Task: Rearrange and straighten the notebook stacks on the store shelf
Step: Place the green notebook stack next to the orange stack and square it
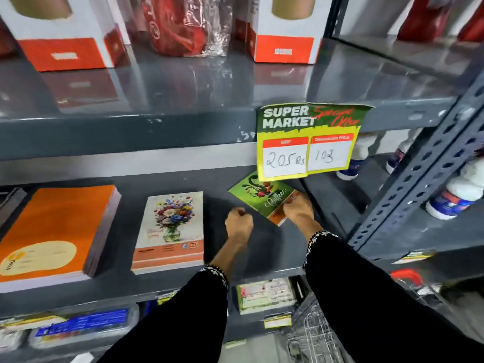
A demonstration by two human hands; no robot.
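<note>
Notebook stacks sat on the grey middle shelf in your head view, and your two hands were down among them. Your right hand gripped the near right corner of the green notebook, fingers closed on its edge; that notebook lay turned at an angle to the shelf front, its far corner tucked under the hanging price sign. Your left hand was curled into a loose fist just beside the green notebook's near left edge, resting on or just above the bare shelf and holding nothing that you could see; whether it touched the cover could not be told. Left of that hand stood the flower notebook stack, square to the shelf front, with a vase of flowers on its top cover. Farther left, a little apart from it, lay the orange notebook stack, thicker and wider, reaching the left edge of the view. Both of your sleeves were black with white-stitched cuffs. The price sign hung from the front lip of the upper shelf and read "SUPER MARKET" with handwritten "205" and "103". On that upper shelf stood white and orange boxes and a red item in clear wrap. To the right, past the perforated upright, white bottles stood on the neighbouring shelf. Below the middle shelf, more packaged goods showed, blurred.
</note>
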